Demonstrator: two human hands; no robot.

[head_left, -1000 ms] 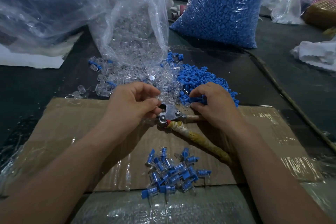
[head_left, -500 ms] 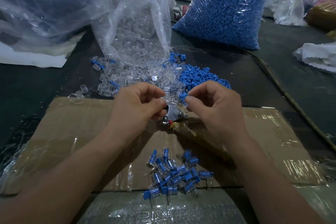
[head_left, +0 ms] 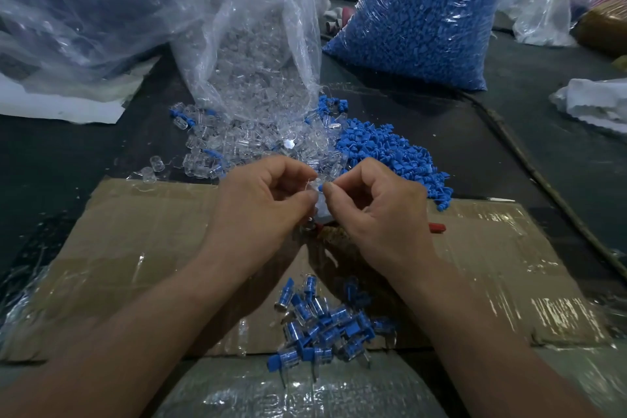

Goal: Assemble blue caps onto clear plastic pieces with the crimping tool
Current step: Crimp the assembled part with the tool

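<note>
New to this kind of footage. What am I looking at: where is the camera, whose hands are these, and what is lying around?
There is no machine here. A person works with two bare hands, and the single picture comes from a camera worn on the head, looking down. The left hand pinches a small clear plastic piece, and the right hand pinches a small blue plastic cap against it. Beneath the hands, on a taped brown cardboard sheet, lies the metal crimping tool, mostly hidden. Nearer the person sits a pile of finished blue-capped pieces. Beyond the hands are loose blue caps, clear pieces spilling from a clear plastic bag, and a full bag of blue caps.
</note>
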